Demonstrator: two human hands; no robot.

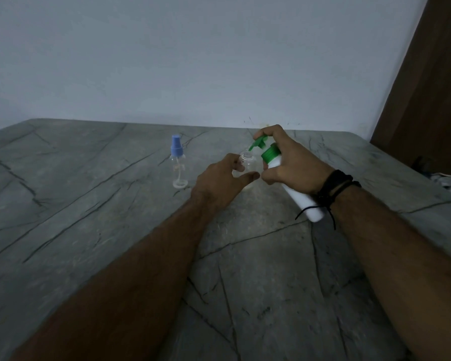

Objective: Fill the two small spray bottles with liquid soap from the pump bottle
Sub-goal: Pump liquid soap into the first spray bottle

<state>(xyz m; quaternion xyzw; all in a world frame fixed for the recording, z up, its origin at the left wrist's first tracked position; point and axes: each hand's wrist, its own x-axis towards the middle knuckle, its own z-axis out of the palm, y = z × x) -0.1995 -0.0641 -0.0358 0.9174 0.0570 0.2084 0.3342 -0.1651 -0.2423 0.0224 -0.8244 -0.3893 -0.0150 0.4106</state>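
Note:
A clear small spray bottle [248, 165] stands uncapped on the grey marble table [89, 204], and my left hand [223, 185] grips its lower body with thumb and fingers. My right hand [292, 162] holds the white pump bottle [297, 194] tilted, its base pointing toward me. A finger rests on the green pump head [259, 143], whose nozzle points down at the open neck. The second small spray bottle [179, 162] stands upright to the left, clear, with its blue spray cap on and nobody touching it.
A pale wall rises right behind the table. A brown wooden panel [427, 87] stands at the right. Crumpled cloth [448, 182] lies at the table's far right edge. A black band wraps my right wrist.

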